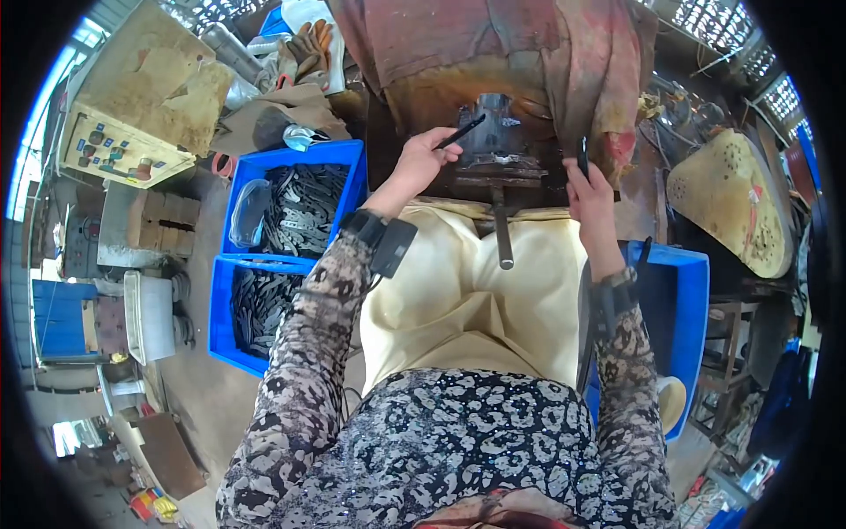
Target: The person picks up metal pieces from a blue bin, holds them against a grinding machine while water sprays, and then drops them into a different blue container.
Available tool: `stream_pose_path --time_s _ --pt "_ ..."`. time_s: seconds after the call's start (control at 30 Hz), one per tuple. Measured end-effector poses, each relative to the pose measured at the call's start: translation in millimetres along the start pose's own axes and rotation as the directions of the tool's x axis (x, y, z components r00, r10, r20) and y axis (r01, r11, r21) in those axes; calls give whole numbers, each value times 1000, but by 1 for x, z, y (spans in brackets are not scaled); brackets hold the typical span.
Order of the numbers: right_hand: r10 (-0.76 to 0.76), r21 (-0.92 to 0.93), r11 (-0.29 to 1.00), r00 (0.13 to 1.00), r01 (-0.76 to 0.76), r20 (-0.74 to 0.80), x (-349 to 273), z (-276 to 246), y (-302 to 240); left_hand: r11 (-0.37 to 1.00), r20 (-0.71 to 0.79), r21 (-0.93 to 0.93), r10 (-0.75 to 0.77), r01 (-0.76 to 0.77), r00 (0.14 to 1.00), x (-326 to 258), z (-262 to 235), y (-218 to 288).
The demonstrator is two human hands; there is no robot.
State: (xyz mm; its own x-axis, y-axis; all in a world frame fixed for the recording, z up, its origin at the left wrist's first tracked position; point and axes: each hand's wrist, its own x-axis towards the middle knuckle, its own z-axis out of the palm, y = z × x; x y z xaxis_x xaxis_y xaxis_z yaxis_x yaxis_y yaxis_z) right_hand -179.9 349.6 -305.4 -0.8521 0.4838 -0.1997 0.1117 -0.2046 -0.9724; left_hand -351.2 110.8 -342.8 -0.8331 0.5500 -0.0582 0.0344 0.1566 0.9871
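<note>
Left hand [421,160] raised, pinching dark rod [460,132].

A metal workshop; blue crates [291,189] of blanks; a press [493,141].

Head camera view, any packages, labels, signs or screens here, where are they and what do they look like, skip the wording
Control panel: far left, behind the crates; pale yellow box face with small coloured buttons and tags.
Upper blue crate: left of the left hand; open rectangular bin of dark flat metal pieces.
Lower blue crate: just below it; the same kind and load.
Right blue crate: beside the right forearm; contents hidden.
No screens or signs seen.
</note>
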Motion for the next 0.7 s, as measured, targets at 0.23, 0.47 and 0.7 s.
stream_pose_path --time_s 0.23,0.47,0.7 --pt "-320 -549 779 945 304 69 -56 -15 63 900 17 383 220 -209 975 32 -2 -37" --pt "-482 -718 494 842 490 243 -71 -11 90 811 188 542 140 -222 972 48 5 -44" --pt "-474 -748 464 846 475 244 -71 -9 92 560 324 757 124 -336 938 53 5 -43"
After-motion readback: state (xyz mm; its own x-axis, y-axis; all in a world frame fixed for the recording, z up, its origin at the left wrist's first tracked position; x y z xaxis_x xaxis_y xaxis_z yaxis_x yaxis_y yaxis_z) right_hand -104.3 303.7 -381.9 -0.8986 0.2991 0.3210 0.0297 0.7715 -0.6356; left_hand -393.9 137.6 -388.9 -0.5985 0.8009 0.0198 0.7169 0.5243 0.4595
